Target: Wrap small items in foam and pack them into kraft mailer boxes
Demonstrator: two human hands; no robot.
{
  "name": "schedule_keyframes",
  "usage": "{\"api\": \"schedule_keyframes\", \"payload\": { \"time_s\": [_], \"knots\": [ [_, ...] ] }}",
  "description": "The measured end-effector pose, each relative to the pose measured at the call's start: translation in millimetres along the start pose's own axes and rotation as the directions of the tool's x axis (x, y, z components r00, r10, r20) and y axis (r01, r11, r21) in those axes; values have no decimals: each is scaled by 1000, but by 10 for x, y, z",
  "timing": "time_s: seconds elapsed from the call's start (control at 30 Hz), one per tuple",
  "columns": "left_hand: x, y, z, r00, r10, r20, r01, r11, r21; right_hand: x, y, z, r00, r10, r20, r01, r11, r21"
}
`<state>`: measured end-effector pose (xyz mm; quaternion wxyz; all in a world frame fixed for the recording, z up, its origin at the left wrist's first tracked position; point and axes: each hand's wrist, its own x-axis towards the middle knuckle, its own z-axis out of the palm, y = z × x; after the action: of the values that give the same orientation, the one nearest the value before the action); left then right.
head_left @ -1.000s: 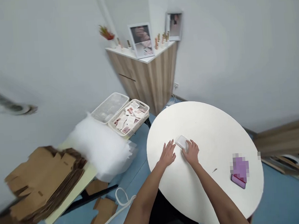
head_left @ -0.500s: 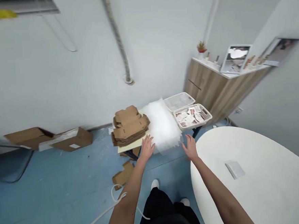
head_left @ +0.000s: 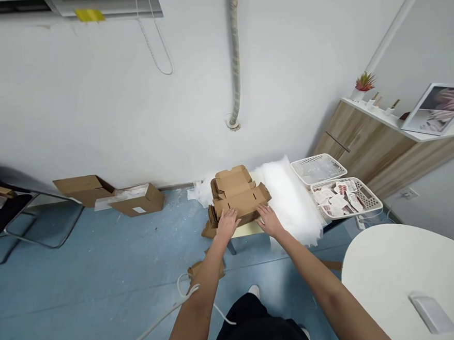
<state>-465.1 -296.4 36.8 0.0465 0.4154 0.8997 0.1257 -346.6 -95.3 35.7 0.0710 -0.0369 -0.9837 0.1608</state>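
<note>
A stack of flattened brown cardboard boxes [head_left: 240, 201] lies on a pale yellow table top [head_left: 249, 229] by the wall. My left hand [head_left: 227, 224] touches the near left of the stack, its fingers stretched over the cardboard. At the near right corner, my right hand [head_left: 268, 220] rests against the same stack with its fingers extended. Both hands look open, and the undersides of the fingers are hidden. Right of the stack lies a pile of white foam sheets [head_left: 289, 199].
A white basket with small packets [head_left: 341, 198] and another white basket [head_left: 318, 170] stand beyond the foam. A round white table [head_left: 397, 267] is at my right. Cardboard pieces [head_left: 214, 269] and open cartons [head_left: 141, 199] lie on the floor. A white cable [head_left: 145, 331] hangs near my left arm.
My view has turned left. Both hands have come from in front of the foam sheets onto the cardboard stack, the right hand moving left to its near right corner.
</note>
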Motion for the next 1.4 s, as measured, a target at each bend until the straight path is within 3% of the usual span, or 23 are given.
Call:
{"api": "schedule_keyframes", "payload": {
  "time_s": [0.17,0.33,0.57,0.77,0.97,1.13,1.4],
  "knots": [
    [207,-92,-51,993,-7,117,16,997,-80,208,-73,96,996,-9,90,8,1000,7],
    [286,-209,-129,988,29,152,-6,989,-150,315,-27,24,998,30,51,-33,998,51],
    [352,-266,-234,979,-7,206,72,949,-306,481,15,-84,988,153,1,-153,985,80],
    [376,-255,-210,972,-42,230,119,935,-334,495,-83,-12,980,179,89,-189,974,121],
    [404,-272,-238,961,-2,277,94,943,-320,382,-73,18,988,152,-26,-147,980,136],
    [420,-204,-262,946,-6,323,101,956,-276,344,78,-78,991,132,-21,-129,986,107],
    [402,57,-318,958,-128,258,177,968,-176,494,292,-211,995,52,91,-59,995,78]
  ]
}}
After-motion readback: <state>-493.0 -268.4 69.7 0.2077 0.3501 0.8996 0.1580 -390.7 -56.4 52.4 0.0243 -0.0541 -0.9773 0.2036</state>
